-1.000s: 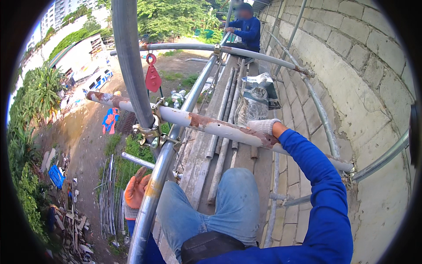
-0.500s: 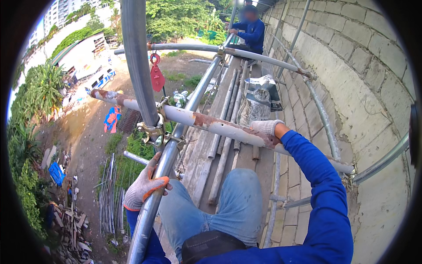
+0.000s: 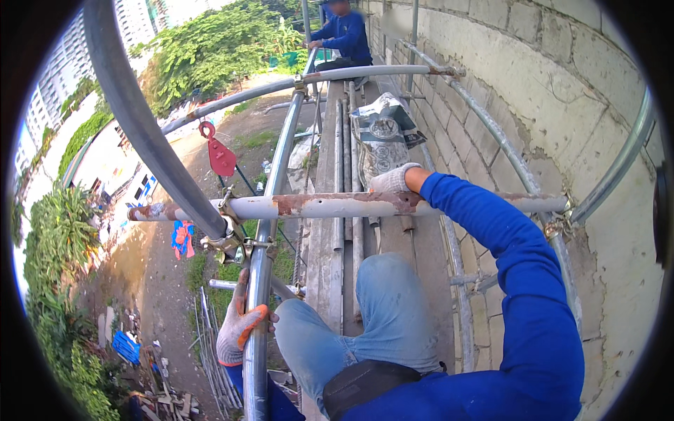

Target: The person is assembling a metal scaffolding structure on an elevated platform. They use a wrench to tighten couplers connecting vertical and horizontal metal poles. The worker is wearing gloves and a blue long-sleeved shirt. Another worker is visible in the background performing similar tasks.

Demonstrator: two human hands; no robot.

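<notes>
My left hand [image 3: 237, 328], in a white glove with orange on it, wraps around a galvanized scaffold pipe [image 3: 260, 298] running away from me. One finger stretches up along this pipe, just below the metal clamps [image 3: 230, 242] at the joint. My right hand [image 3: 392, 179], in a whitish glove, closes over the top of a rusty, white-painted crossbar pipe [image 3: 316, 205]; its fingertips are partly hidden. Those clamps join the crossbar and the long pipe to a grey upright pipe [image 3: 137, 116]. A red pulley block [image 3: 222, 158] hangs beyond the crossbar.
Several loose pipes [image 3: 339, 168] and a printed cement sack [image 3: 381, 133] lie on the planks [image 3: 319, 259] under me. A co-worker in blue [image 3: 349, 35] sits at the far end. A block wall [image 3: 491, 84] rises on the right; the ground [image 3: 158, 281] lies far below left.
My view has tilted and shifted, so the crossbar now appears level and the co-worker sits farther left in the picture. Both hands keep their holds on the same pipes.
</notes>
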